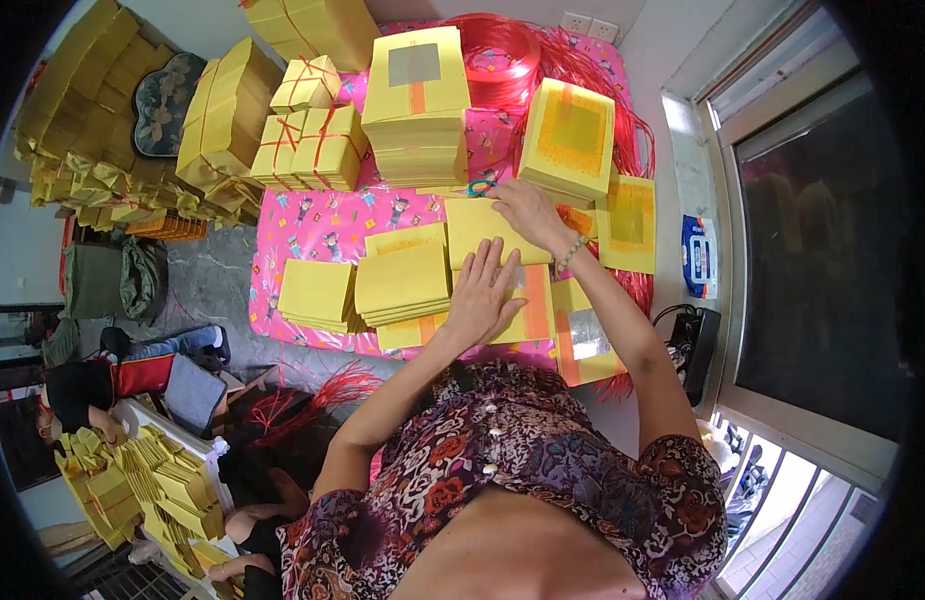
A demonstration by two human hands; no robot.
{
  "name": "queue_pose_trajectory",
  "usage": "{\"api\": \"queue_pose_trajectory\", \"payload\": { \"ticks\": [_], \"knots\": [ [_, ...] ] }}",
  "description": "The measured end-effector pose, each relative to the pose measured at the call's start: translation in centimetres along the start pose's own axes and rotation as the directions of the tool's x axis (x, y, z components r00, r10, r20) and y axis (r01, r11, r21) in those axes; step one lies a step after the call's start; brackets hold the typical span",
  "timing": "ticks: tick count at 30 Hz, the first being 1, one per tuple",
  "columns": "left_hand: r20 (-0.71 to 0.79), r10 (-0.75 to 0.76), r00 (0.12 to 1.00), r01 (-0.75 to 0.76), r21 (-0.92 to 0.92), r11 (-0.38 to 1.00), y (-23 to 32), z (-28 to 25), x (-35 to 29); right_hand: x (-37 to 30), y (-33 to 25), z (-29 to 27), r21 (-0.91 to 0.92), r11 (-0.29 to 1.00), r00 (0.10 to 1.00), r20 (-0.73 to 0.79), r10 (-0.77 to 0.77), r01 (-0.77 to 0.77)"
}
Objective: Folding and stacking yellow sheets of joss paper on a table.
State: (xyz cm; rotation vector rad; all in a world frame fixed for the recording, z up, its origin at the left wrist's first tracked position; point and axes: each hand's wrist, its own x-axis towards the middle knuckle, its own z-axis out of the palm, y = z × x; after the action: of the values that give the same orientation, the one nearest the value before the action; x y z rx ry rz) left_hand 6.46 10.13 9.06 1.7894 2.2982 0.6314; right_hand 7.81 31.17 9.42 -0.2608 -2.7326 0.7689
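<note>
A yellow paper sheet (469, 222) lies in front of me on the pink table, on top of other yellow paper with orange and silver patches. My left hand (488, 292) presses flat on its near part, fingers stretched and spread. On its far edge rests my right hand (531, 212), fingers reaching left and slightly bent, with nothing visible in them. Just beyond those fingertips are teal-handled scissors (480, 187), their blades not clearly visible. Left of my left hand sit a stack of folded yellow paper (403, 278) and a smaller stack (316, 291).
Tall yellow paper stacks (418, 120) and red-tied bundles (328, 150) line the table's far side. Behind them is a coil of red plastic strip (503, 60). A patterned paper stack (571, 140) stands right. At lower left, people handle yellow paper (168, 480).
</note>
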Motion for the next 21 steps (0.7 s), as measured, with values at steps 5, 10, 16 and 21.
{"api": "queue_pose_trajectory", "payload": {
  "ticks": [5,10,16,21],
  "knots": [
    [0.002,0.001,1.000,-0.001,-0.013,1.000,-0.1,0.1,0.0,-0.1,-0.2,0.0,-0.007,1.000,1.000,-0.011,-0.007,0.007],
    [-0.009,0.003,1.000,-0.003,-0.020,1.000,-0.1,0.4,-0.1,0.0,-0.1,0.1,-0.020,1.000,1.000,-0.010,-0.002,0.002],
    [0.030,0.003,1.000,-0.003,0.004,1.000,-0.3,0.7,-0.1,-0.1,0.2,0.5,-0.014,1.000,0.999,-0.030,-0.013,0.013],
    [0.061,-0.012,0.998,0.012,-0.003,1.000,-0.5,1.0,0.0,-0.1,0.2,0.7,-0.021,1.000,0.999,-0.039,-0.019,0.018]
  ]
}}
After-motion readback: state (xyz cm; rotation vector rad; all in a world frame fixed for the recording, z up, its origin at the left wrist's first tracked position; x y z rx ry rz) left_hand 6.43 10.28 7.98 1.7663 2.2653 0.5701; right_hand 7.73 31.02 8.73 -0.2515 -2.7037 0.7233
